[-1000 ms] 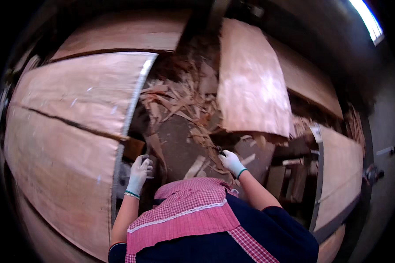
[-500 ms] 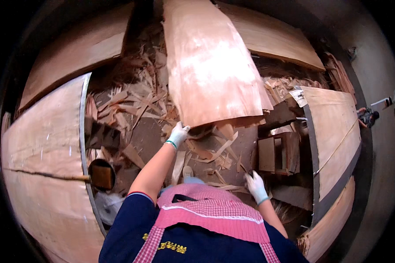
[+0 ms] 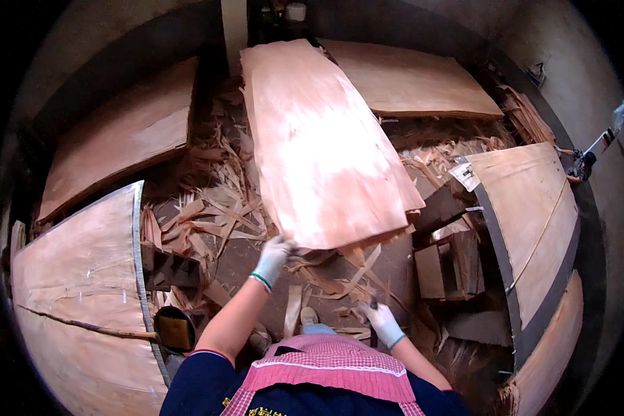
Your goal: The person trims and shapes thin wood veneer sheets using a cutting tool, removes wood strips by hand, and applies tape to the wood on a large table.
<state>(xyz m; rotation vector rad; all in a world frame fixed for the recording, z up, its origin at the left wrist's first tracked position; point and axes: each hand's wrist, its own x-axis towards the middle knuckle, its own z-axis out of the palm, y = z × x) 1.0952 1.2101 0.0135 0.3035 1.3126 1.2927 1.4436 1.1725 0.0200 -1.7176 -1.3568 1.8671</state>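
Note:
A long pale wood veneer sheet [image 3: 326,159] lies on top of a stack of similar sheets in front of me, a bright glare across its middle. At its near left corner is my left hand [image 3: 274,260], in a white glove with a green cuff. The fingers are closed at the sheet's edge, though their tips are blurred. My right hand [image 3: 381,322], gloved the same way, hovers low over the scrap-strewn floor, apart from the sheet. Its fingers are curled around a dark, narrow object [image 3: 374,304] whose kind I cannot make out.
Veneer stacks stand at the far left [image 3: 118,132] and far right [image 3: 423,80]. Sheet-topped tables flank me on the left [image 3: 76,263] and right [image 3: 527,201], each with a thin stick. Torn veneer strips [image 3: 218,215] litter the floor. A wooden frame [image 3: 433,270] is at right; a person [image 3: 581,165] is beyond.
The view has tilted up, showing the sheet's far end. My left hand and the sheet's near edge have come closer to me. My right hand has shifted left, fingers still curled.

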